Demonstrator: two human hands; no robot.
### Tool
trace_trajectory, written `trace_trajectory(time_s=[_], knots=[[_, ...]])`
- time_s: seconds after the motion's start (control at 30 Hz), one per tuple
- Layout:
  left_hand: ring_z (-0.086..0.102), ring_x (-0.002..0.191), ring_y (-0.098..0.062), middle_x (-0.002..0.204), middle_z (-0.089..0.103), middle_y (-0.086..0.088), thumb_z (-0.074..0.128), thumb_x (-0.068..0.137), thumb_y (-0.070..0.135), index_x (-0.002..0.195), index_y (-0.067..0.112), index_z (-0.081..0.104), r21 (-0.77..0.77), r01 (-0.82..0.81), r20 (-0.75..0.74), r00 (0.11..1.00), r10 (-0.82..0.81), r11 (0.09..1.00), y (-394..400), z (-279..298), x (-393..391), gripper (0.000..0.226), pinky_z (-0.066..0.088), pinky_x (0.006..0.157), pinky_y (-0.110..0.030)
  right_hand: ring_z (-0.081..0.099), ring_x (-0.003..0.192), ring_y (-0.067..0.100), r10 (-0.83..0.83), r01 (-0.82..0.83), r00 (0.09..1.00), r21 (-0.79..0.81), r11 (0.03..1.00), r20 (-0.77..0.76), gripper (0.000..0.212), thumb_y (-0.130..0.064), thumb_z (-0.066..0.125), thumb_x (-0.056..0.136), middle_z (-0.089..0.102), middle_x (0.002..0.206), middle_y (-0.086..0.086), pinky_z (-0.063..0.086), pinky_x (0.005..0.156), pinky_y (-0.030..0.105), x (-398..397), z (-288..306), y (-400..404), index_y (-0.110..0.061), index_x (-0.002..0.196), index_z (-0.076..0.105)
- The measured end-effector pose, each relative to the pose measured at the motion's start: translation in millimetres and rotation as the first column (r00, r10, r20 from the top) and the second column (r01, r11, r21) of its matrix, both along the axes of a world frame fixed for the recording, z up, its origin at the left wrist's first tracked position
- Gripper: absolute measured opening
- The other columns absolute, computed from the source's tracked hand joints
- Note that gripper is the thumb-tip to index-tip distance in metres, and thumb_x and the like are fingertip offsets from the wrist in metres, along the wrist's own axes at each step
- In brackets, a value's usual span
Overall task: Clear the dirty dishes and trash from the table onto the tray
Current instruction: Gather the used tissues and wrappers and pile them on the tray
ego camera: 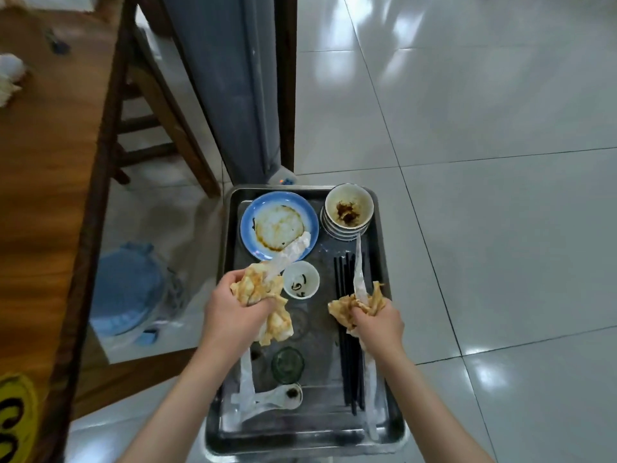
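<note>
Head view: left hand (pixel 233 312) and right hand (pixel 377 320) each clutch stained napkins (pixel 257 289) with clear wrappers above the tray (pixel 230 262). Best released low into bare metal at six o'clock, clear of the chopsticks (pixel 347 345) and glass (pixel 287 364).

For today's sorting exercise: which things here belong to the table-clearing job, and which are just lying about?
Job: left hand and right hand gripping stained napkins; metal tray; blue plate; stacked bowls; black chopsticks; white spoon.

Lying about: wooden chair; blue bin.
</note>
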State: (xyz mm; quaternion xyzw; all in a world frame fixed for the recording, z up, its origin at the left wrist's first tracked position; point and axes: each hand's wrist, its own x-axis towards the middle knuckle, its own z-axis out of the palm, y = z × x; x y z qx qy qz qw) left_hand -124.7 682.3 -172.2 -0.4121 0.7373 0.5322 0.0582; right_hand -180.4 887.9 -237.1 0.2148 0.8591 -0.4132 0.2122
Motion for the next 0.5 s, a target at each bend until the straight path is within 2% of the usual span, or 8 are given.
trace_trajectory(time_s=[0.2, 0.33, 0.4, 0.5], knots=[[0.057, 0.081, -0.003, 0.089, 0.060, 0.013, 0.082, 0.067, 0.020, 0.096, 0.035, 0.052, 0.022, 0.006, -0.038, 0.999, -0.005, 1.000, -5.1, -24.0, 1.7, 0.045, 0.046, 0.059, -0.020, 0.056, 0.072, 0.015, -0.034, 0.035, 0.999, 0.018, 0.999, -0.040, 0.008, -0.019, 0.064, 0.083, 0.060, 0.077, -0.001, 0.042, 0.065, 0.027, -24.8, -27.2, -14.4, -0.014, 0.086, 0.059], [0.059, 0.081, -0.003, 0.088, 0.062, 0.011, 0.083, 0.066, 0.019, 0.095, 0.035, 0.052, 0.024, 0.024, -0.053, 0.998, -0.022, 0.999, -10.7, -30.6, 3.3, 0.044, 0.047, 0.060, -0.021, 0.051, 0.065, 0.004, -0.010, 0.010, 0.998, 0.013, 1.000, -0.064, 0.010, -0.021, 0.065, 0.082, 0.057, 0.074, -0.007, 0.035, 0.052, 0.018, -41.4, -38.1, -23.2, -0.016, 0.086, 0.058], [0.059, 0.081, -0.003, 0.088, 0.062, 0.012, 0.083, 0.067, 0.020, 0.095, 0.036, 0.052, 0.027, 0.021, -0.049, 0.999, -0.019, 0.999, -13.8, -33.3, 5.5, 0.045, 0.047, 0.060, -0.021, 0.050, 0.065, 0.001, 0.018, -0.018, 0.998, 0.011, 1.000, -0.065, 0.010, -0.020, 0.066, 0.080, 0.057, 0.072, -0.009, 0.033, 0.052, 0.015, -43.4, -42.7, -28.3, -0.020, 0.083, 0.057], [0.060, 0.083, -0.005, 0.090, 0.063, 0.010, 0.082, 0.067, 0.019, 0.098, 0.034, 0.054, 0.042, 0.019, -0.047, 0.999, -0.017, 0.999, -17.4, -36.2, 8.5, 0.045, 0.048, 0.062, -0.022, 0.053, 0.069, 0.006, 0.001, -0.002, 0.999, -0.022, 1.000, -0.039, 0.015, -0.020, 0.069, 0.076, 0.059, 0.075, -0.009, 0.038, 0.058, 0.021, -43.8, -48.0, -33.5, -0.024, 0.082, 0.055]])
